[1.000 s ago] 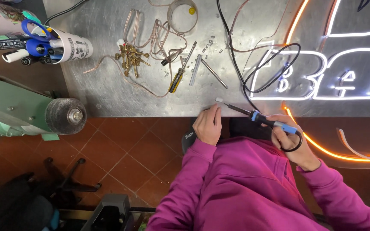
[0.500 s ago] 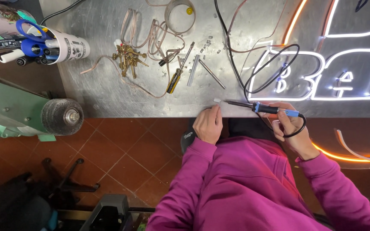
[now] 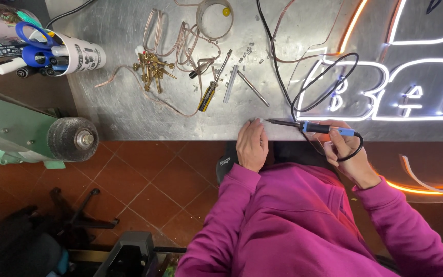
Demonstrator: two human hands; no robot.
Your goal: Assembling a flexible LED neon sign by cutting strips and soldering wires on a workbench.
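Right hand (image 3: 345, 151) wrapped around a blue-handled soldering iron (image 3: 314, 126) with a black cord, tip pointing left, low over the near edge of the shiny grey metal table (image 3: 119, 107). Left hand (image 3: 252, 145) pressed down right by that tip, fingers close together — hard to tell what sits under them. Farther back: a yellow-and-black screwdriver (image 3: 208, 95), a heap of little brass screws (image 3: 152, 69), loops of clear wire (image 3: 180, 43). Off to the right — a glowing white sign (image 3: 385, 92).

Two arms in magenta sleeves reach forward — left hand (image 3: 252, 146) lies palm down, fingers curled; right hand (image 3: 347, 154) closed in a pen-like grip.
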